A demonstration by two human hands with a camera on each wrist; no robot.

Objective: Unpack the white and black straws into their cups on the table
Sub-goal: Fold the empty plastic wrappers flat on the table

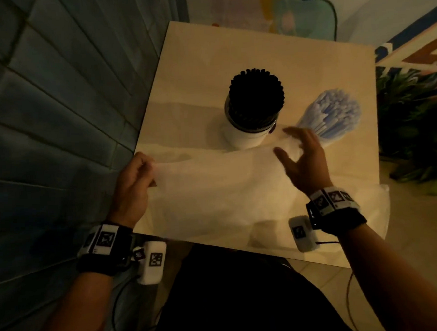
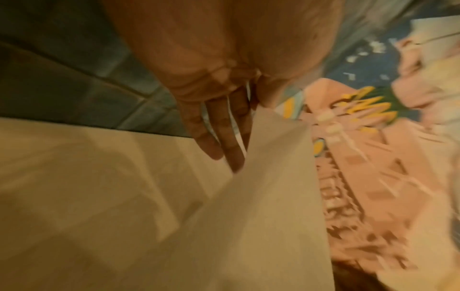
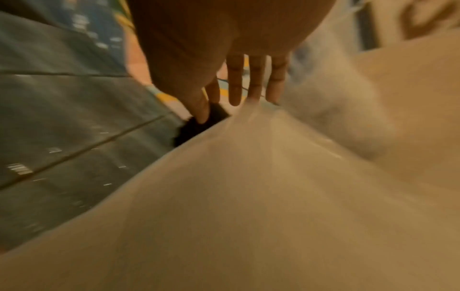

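The black straws (image 1: 256, 94) stand in a white round cup (image 1: 246, 138) at the middle of the beige square table (image 1: 206, 63). The white straws (image 1: 332, 115) lean near its right edge, and their cup I cannot make out. My left hand (image 1: 134, 183) grips a thin translucent plastic bag (image 1: 214, 191). Whether my right hand (image 1: 304, 157) holds it is too blurred to tell.

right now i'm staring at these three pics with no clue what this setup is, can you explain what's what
There is no machine here. A person works with bare hands, wearing one camera on the head and one on each wrist band. The head view looks down at the table. The other two views look along the left and right fingers, and both are blurred. On the table stands a white cup full of black straws, with a bunch of white straws beside it. I cannot make out the white straws' cup. The left hand pinches one edge of a thin clear bag. The straight fingers of the right hand touch the bag's other end.
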